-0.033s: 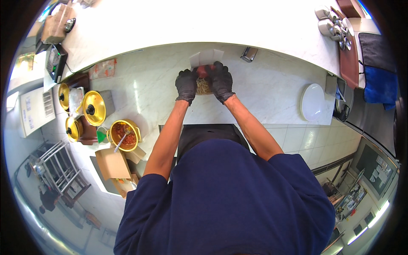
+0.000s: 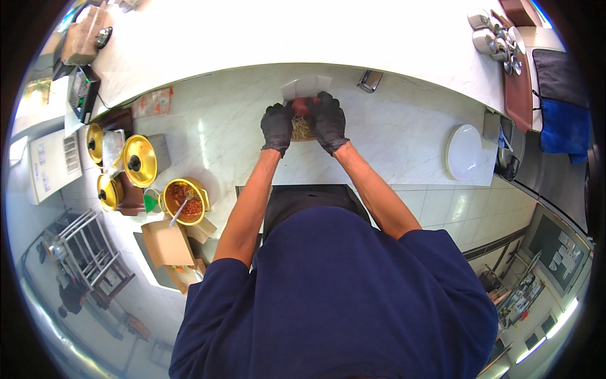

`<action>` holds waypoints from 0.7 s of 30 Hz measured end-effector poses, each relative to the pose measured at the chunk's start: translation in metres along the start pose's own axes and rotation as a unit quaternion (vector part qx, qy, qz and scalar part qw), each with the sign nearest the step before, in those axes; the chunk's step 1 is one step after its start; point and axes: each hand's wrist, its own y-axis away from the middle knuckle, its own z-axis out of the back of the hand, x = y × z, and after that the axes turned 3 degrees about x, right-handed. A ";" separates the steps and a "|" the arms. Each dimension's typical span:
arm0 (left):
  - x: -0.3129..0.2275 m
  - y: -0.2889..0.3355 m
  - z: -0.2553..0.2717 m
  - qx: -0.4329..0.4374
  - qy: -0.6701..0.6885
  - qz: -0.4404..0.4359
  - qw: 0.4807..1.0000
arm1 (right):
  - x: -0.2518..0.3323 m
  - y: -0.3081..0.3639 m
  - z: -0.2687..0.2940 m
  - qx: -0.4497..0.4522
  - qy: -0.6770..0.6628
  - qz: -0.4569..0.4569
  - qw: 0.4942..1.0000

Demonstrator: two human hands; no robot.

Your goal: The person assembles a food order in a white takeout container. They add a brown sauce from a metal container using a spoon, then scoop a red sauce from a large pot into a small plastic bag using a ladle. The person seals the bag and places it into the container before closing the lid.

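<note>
At the middle of the marble worktop stands a small food box [image 2: 309, 83], its white lid flap raised on the far side. Pale, noodle-like strands [image 2: 302, 129] show in its near part; farther back lies something red [image 2: 302, 106] whose kind I cannot make out. My left hand [image 2: 277, 128], in a black glove, is curled closed against the box's left side. On the right side my right hand [image 2: 329, 124], gloved alike, is closed too, with dark fingertips over the red thing. The gloves hide most of the box's walls.
To the left are a gold pot [image 2: 184, 201] of red food with a spoon, lidded gold pots [image 2: 139, 161], a green funnel [image 2: 150, 202] and an open cardboard box [image 2: 167, 243]. A white plate [image 2: 464, 152] and a metal holder [image 2: 370, 80] lie rightward. A raised white counter [image 2: 284, 31] runs behind.
</note>
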 end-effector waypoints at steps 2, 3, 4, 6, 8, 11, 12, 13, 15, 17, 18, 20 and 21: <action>0.000 0.002 0.000 -0.020 -0.010 0.005 1.000 | -0.001 0.004 0.008 -0.129 -0.064 -0.005 0.990; -0.002 0.003 0.005 -0.026 -0.014 0.011 1.000 | -0.005 0.008 0.011 -0.191 -0.095 -0.010 0.977; -0.005 0.004 0.009 -0.032 -0.018 0.017 0.999 | -0.010 0.011 0.015 -0.197 -0.166 -0.066 0.964; -0.001 0.009 0.024 -0.142 0.151 0.062 0.976 | -0.022 0.018 0.023 -0.208 -0.304 -0.178 0.912; 0.015 0.025 0.034 -0.201 0.315 0.154 0.915 | -0.047 0.062 0.025 -0.079 -0.311 -0.229 0.919; 0.033 0.081 0.063 -0.075 0.318 0.299 0.897 | -0.066 0.172 0.024 0.196 -0.283 -0.203 0.917; 0.043 0.115 0.068 0.033 0.296 0.314 0.902 | -0.053 0.201 0.046 0.302 -0.356 -0.245 0.850; 0.052 0.156 0.061 0.099 0.253 0.282 0.920 | -0.072 0.231 0.030 0.428 -0.396 -0.243 0.775; 0.061 0.225 0.063 0.401 0.247 0.177 0.864 | -0.065 0.228 0.083 0.416 -0.453 -0.236 0.752; 0.054 0.241 0.093 0.364 0.405 0.266 0.796 | -0.081 0.216 0.116 0.474 -0.430 -0.248 0.727; 0.061 0.225 0.102 0.355 0.359 0.250 0.826 | -0.090 0.207 0.121 0.500 -0.418 -0.251 0.716; 0.069 0.189 0.107 0.334 0.273 0.229 0.873 | -0.088 0.182 0.112 0.299 -0.296 -0.202 0.885; 0.060 0.160 0.115 0.256 0.299 0.233 0.889 | -0.074 0.158 0.111 0.204 -0.288 -0.200 0.914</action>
